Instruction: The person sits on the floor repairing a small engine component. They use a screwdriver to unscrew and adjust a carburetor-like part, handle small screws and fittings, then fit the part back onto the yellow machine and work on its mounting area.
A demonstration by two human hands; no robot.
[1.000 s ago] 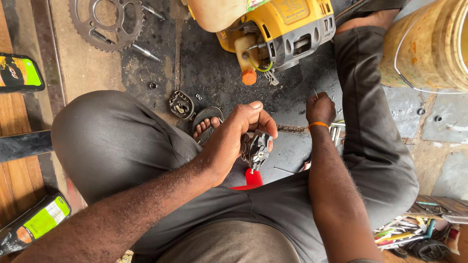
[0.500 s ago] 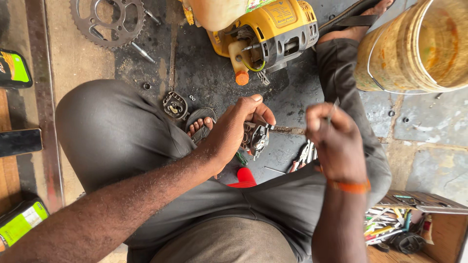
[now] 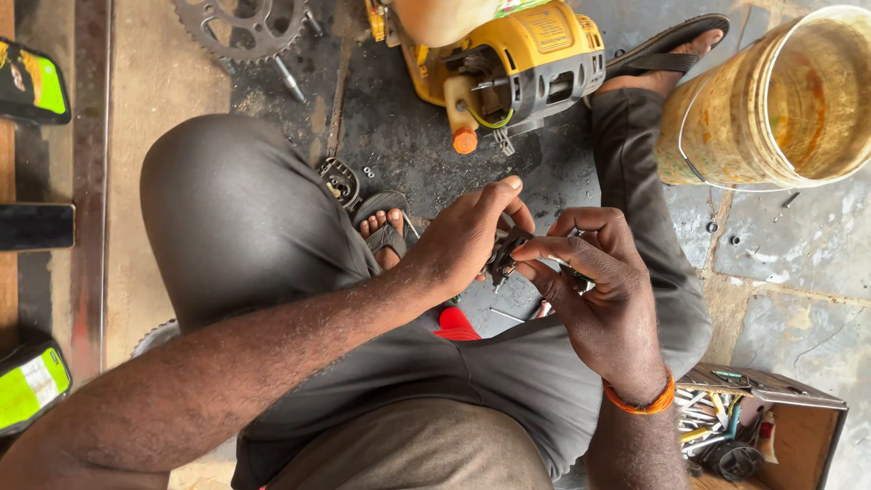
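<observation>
Dark metal part (image 3: 502,257), small and greasy, sits pinched between both hands above the lap. Left hand (image 3: 467,238) curls around it from the left, fingers closed on it. Right hand (image 3: 599,290) meets it from the right, fingertips (image 3: 535,249) pinching at the part (what exactly they grip is too small to tell). Orange wristband (image 3: 640,404) on the right wrist. Yellow engine unit (image 3: 508,63) lies on the oily floor ahead, dirty bucket (image 3: 771,100) to its right, sprocket (image 3: 240,27) top left. Tool box (image 3: 771,426) lower right.

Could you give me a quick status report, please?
Left hand grips small dark metal part. Right hand pinches at it. Nothing between them.
</observation>
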